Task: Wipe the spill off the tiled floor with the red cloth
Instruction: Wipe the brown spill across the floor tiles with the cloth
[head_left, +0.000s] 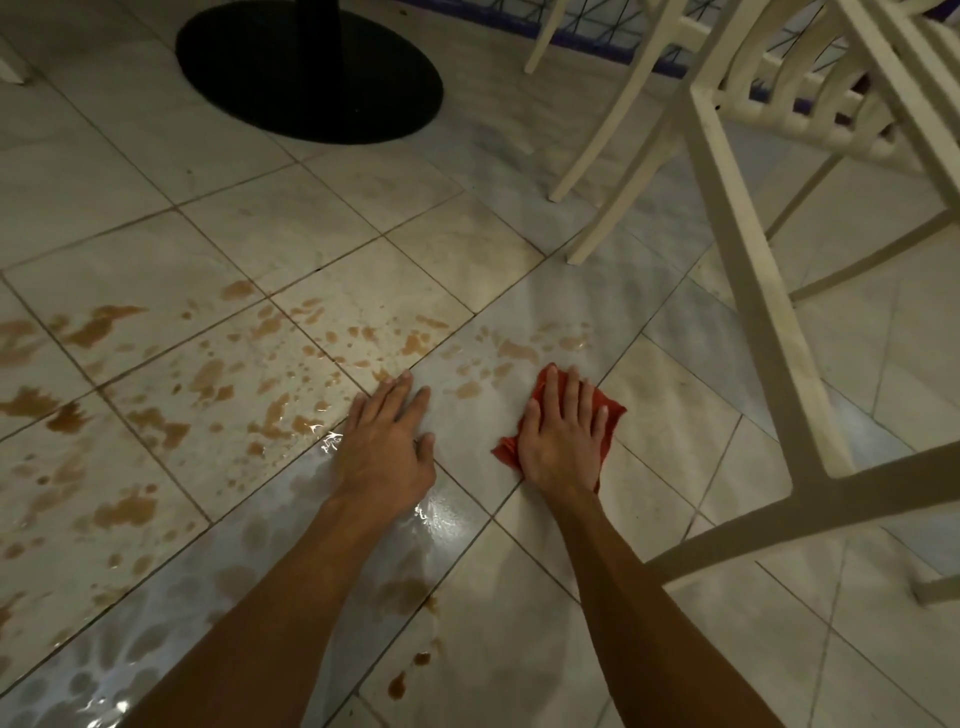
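Right hand (563, 441) spread flat on the red cloth (605, 410) – soft, limp, best pressed from above. Spill (208, 374) lies left of the grip; left hand (387, 441) flat on wet tiled floor (701, 441).

The right hand (563, 441) lies flat on the cloth (610, 410), on the floor (675, 415). The left hand (387, 441) rests near, to its left. The spill (208, 374) spreads left and beyond. The table base (311, 78) stands behind, the chair (748, 249) on the right.
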